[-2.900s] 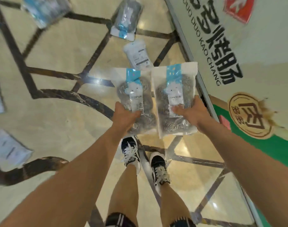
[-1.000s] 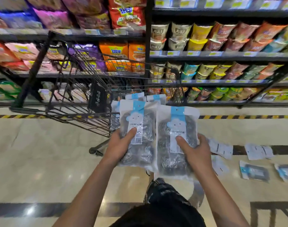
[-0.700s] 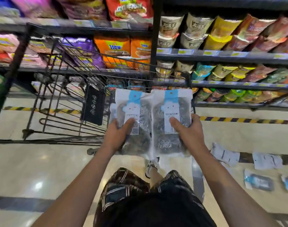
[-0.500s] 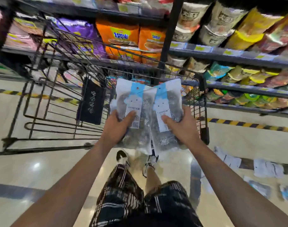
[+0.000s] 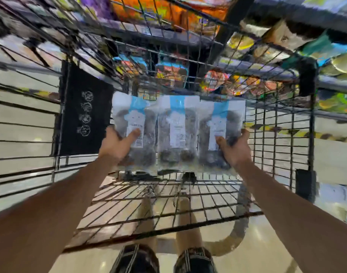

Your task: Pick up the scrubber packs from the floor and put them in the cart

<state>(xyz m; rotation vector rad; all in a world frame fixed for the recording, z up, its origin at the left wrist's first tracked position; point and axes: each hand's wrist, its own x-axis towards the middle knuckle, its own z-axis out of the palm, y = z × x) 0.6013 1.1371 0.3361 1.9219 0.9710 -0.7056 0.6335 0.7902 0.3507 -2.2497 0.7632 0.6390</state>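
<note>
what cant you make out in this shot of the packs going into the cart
- Print on the scrubber packs: head view, motion blur.
- Left hand and right hand fingers: behind the packs.
- Whether the packs rest on the cart floor: blurred.
- Shelf goods: smeared behind wire.

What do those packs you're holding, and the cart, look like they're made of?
The scrubber packs look like clear glossy plastic film with a blue-and-white paper label; the dark grey wads inside may be metal wool, though blur leaves that open. The cart looks like thin dark-coated metal wire in a grid.
</note>
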